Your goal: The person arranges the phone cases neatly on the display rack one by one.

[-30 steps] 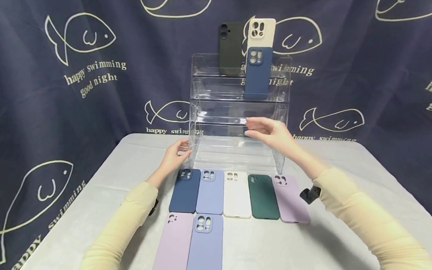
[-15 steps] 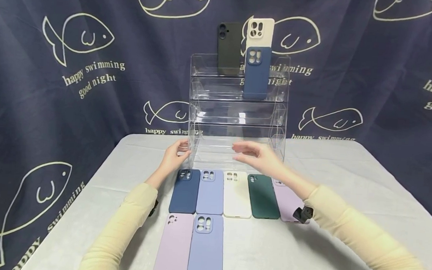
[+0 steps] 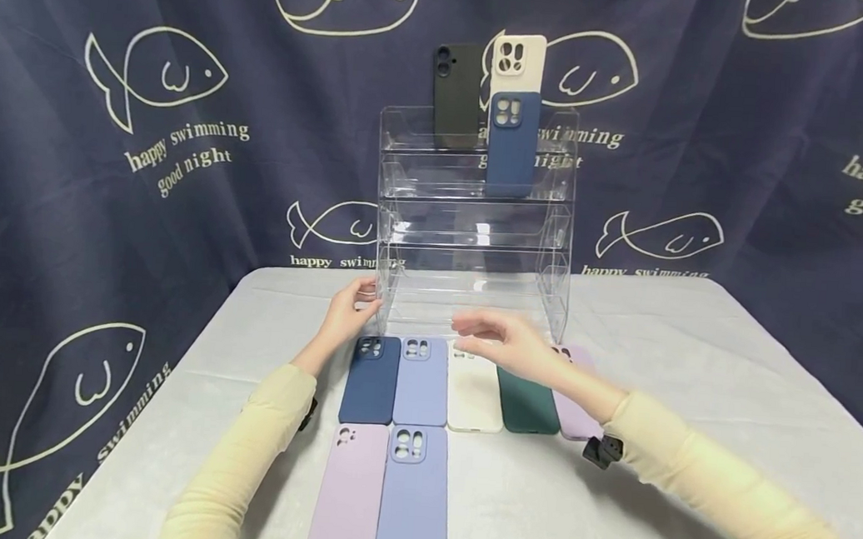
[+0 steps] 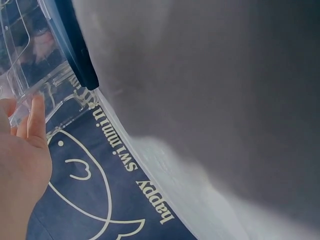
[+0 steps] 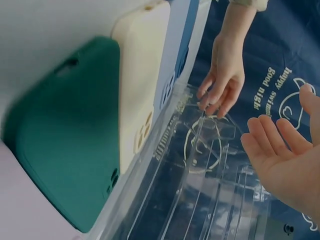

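Observation:
My left hand (image 3: pixel 346 314) pinches the left side edge of a clear tiered display rack (image 3: pixel 471 240), thumb and fingers at its lower part. My right hand (image 3: pixel 505 341) holds nothing. It hovers over the tops of a white phone case (image 3: pixel 476 402) and a dark green phone case (image 3: pixel 530 406), fingers relaxed and pointing left. In the right wrist view its fingers are loosely bent, apart from the green case (image 5: pixel 70 130). Left of the white case lie a periwinkle case (image 3: pixel 421 386) and a navy case (image 3: pixel 371 386); a lilac case (image 3: pixel 571 421) lies to the right, partly behind my forearm.
A second lilac case (image 3: pixel 346 497) and another periwinkle case (image 3: pixel 415 502) lie in the front row. On the rack's upper tiers stand a black case (image 3: pixel 459 96), a cream case (image 3: pixel 528 66) and a blue case (image 3: pixel 511 154). A fish-print curtain (image 3: pixel 266 57) hangs behind the table.
My right hand has come down from the rack's middle tiers, toward me and slightly left, to above the white and green cases. My left hand has stayed at the rack's side.

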Available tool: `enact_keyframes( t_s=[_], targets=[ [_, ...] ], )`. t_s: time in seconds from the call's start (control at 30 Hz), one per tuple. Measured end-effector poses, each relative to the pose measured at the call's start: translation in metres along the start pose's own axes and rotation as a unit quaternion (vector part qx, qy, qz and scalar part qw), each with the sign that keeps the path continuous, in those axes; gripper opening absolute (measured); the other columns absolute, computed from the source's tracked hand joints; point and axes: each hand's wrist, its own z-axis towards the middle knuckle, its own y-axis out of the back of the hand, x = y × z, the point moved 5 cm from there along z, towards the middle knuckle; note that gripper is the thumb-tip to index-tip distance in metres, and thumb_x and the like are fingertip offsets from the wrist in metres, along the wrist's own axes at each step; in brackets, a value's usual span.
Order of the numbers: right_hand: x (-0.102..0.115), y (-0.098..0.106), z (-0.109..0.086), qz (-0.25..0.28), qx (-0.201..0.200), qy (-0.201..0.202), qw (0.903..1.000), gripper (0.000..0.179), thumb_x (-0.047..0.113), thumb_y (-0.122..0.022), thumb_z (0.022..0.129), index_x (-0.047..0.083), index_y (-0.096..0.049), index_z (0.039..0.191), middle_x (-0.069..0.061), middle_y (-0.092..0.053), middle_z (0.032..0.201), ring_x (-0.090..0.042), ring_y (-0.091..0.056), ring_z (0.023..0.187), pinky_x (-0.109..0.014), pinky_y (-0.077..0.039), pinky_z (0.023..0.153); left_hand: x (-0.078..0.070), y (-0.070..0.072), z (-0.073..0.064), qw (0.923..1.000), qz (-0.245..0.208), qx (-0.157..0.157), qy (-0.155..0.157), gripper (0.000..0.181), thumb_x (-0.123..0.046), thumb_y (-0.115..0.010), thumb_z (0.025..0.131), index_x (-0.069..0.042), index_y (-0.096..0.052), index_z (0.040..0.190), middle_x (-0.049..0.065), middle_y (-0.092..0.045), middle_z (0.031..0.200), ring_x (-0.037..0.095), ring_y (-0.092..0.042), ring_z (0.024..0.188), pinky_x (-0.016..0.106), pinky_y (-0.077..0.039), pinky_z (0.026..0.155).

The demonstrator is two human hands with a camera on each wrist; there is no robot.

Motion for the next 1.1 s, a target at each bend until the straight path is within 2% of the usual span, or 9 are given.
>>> enact_keyframes(
  t_s=[0.17,0.37,0.5,0.67,0.9,1.1],
  targets=[
    [0.001,-0.013,-0.005,-0.004,0.022,0.006,0.9997,0.036,0.021,-0.066,0.088,0.008,-0.061,0.121,-0.01,-0.066,0.117,-0.023,-0.063,0.106,-0.037,-0.051,0.096,0.0,0.0,-0.001,1.0,0.003,0.004,0.008,0.042,-0.003,-0.064,0.086,0.006,-0.051,0.125,0.025,-0.061,0.114,0.037,-0.063,0.101,0.042,-0.057,0.085],
    [-0.001,-0.036,-0.01,-0.005,0.06,0.006,0.9982,0.038,0.021,-0.067,0.087,0.004,-0.061,0.12,-0.011,-0.065,0.118,-0.023,-0.062,0.107,-0.035,-0.051,0.097,-0.001,0.003,-0.001,0.9999,0.011,0.001,0.006,0.041,-0.004,-0.064,0.086,0.005,-0.051,0.124,0.025,-0.062,0.113,0.037,-0.063,0.1,0.042,-0.056,0.085],
    [-0.005,-0.05,-0.015,0.008,0.083,0.004,0.9965,0.038,0.022,-0.068,0.086,0.003,-0.061,0.119,-0.014,-0.065,0.117,-0.025,-0.062,0.106,-0.036,-0.051,0.097,-0.001,0.003,0.0,0.9998,0.017,0.002,0.008,0.041,-0.005,-0.064,0.087,0.005,-0.052,0.124,0.024,-0.063,0.113,0.036,-0.063,0.101,0.043,-0.056,0.086],
    [-0.005,-0.062,-0.02,0.027,0.103,0.017,0.9942,0.039,0.019,-0.067,0.087,-0.004,-0.06,0.117,-0.02,-0.065,0.113,-0.03,-0.063,0.104,-0.039,-0.052,0.095,0.0,0.001,0.0,0.9999,0.012,0.006,0.011,0.041,-0.005,-0.064,0.087,0.004,-0.052,0.124,0.024,-0.063,0.113,0.036,-0.063,0.101,0.043,-0.056,0.086],
    [-0.005,-0.075,-0.027,0.016,0.164,-0.007,0.9863,0.034,0.024,-0.059,0.092,0.001,-0.061,0.118,-0.011,-0.067,0.115,-0.02,-0.063,0.107,-0.024,-0.052,0.093,0.0,0.002,-0.002,0.9997,0.019,0.007,0.013,0.041,-0.006,-0.064,0.087,0.004,-0.051,0.125,0.024,-0.063,0.114,0.036,-0.063,0.101,0.044,-0.056,0.085],
    [-0.003,-0.083,-0.034,0.002,0.19,0.02,0.9816,0.03,0.02,-0.061,0.091,-0.002,-0.064,0.112,-0.013,-0.068,0.109,-0.023,-0.065,0.101,-0.027,-0.053,0.092,0.0,0.0,0.0,0.9998,0.016,0.007,0.003,0.042,-0.006,-0.064,0.087,0.004,-0.051,0.125,0.025,-0.063,0.114,0.036,-0.063,0.1,0.044,-0.057,0.084]
  ],
)
